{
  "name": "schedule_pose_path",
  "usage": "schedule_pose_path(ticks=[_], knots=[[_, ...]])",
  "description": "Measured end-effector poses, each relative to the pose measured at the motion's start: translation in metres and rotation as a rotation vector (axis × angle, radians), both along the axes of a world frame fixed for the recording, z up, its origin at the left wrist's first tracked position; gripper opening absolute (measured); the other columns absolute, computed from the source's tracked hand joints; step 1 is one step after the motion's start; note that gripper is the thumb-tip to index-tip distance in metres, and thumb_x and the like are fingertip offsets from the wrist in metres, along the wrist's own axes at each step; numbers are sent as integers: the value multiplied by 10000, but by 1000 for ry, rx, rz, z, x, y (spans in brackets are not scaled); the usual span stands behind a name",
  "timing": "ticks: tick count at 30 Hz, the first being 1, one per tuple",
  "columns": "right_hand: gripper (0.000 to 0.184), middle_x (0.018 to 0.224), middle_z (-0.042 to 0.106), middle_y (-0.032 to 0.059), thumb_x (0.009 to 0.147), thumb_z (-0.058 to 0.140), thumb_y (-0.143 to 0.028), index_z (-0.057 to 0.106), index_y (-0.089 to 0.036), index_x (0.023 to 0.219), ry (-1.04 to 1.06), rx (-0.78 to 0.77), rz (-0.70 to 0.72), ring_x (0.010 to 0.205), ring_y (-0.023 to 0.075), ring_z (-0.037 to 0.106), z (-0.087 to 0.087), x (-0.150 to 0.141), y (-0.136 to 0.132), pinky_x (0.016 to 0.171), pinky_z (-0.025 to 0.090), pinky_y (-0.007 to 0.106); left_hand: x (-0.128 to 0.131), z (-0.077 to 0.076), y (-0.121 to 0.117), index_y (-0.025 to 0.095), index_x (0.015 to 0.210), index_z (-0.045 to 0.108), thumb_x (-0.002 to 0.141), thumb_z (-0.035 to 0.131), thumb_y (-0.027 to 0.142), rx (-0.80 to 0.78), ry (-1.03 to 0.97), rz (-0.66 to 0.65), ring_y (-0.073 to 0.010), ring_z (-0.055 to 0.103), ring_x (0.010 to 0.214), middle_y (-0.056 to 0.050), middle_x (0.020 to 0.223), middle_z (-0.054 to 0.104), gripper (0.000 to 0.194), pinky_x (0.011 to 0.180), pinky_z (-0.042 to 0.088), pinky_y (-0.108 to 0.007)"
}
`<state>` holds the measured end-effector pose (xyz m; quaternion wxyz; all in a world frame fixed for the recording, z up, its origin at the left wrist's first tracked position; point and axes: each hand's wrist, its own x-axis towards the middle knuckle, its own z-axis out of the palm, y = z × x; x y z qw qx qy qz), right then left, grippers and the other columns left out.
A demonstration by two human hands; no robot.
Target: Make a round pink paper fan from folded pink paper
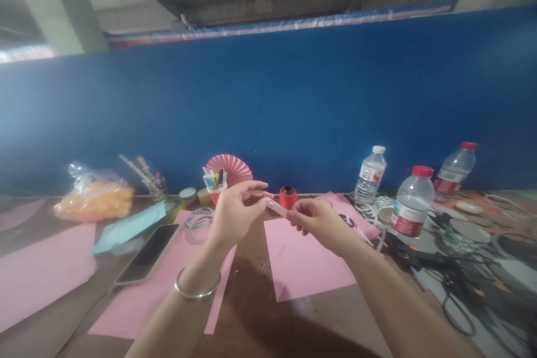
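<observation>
Above the table my left hand [240, 210] and my right hand [321, 225] face each other, both closed in a pinch. Stretched between their fingertips is a short pale pink strip [277, 208] that looks like folded paper; the left thumb and fingers grip its left end, the right fingers its right end. Below my right hand lies a pink paper sheet [304, 268]. More pink paper [145, 302] extends beneath my left forearm, which wears a silver bangle. A red round object with a dark top [288, 199] stands just behind the strip.
A phone [147, 254] and tape rolls [198, 226] lie at left, near a bag of orange stuff [94, 201]. A pen cup [215, 184] stands before a pink pleated fan [230, 165]. Bottles [413, 201] and tangled cords [457, 268] crowd the right. A blue partition [268, 95] rises behind.
</observation>
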<state>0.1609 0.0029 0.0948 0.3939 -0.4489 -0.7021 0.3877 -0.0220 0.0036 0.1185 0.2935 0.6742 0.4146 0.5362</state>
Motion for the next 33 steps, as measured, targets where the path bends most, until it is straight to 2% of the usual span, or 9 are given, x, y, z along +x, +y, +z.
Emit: schedule_pose_path(ticks=[3, 10, 16, 22, 33], knots=[[282, 585, 548, 3, 764, 510, -408, 520, -163, 624, 47, -26, 28, 536, 107, 508, 0, 0, 1, 488, 388, 213, 2, 0, 0, 156, 939, 588, 707, 613, 215, -7, -36, 0, -184, 655, 760, -65, 831, 693, 241, 670, 518, -272], [274, 543, 520, -10, 754, 529, -385, 502, -162, 598, 60, -46, 36, 516, 102, 493, 5, 2, -2, 496, 375, 215, 3, 1, -1, 155, 966, 587, 693, 630, 200, -6, -62, 5, -183, 656, 753, -72, 808, 693, 280, 640, 509, -248], [208, 521, 546, -16, 727, 557, -329, 528, -173, 594, 59, -36, -15, 492, 103, 493, 8, 2, -5, 480, 349, 214, 1, 2, 1, 146, 959, 586, 670, 658, 219, -29, -136, 12, -177, 658, 720, -77, 788, 695, 306, 588, 507, -222], [139, 552, 571, -18, 686, 586, -294, 579, -174, 615, 108, -23, -37, 505, 109, 519, 6, 2, -2, 511, 390, 227, -1, 6, -1, 137, 955, 578, 662, 671, 221, -26, -178, 18, -172, 658, 703, -76, 789, 699, 319, 650, 532, -264], [156, 553, 558, -6, 699, 577, -306, 572, -167, 630, 120, 5, -73, 502, 105, 508, 4, 2, -2, 487, 387, 213, -3, 9, -3, 122, 953, 569, 646, 693, 218, -42, -230, -10, -185, 659, 715, -82, 787, 697, 345, 661, 550, -290]])
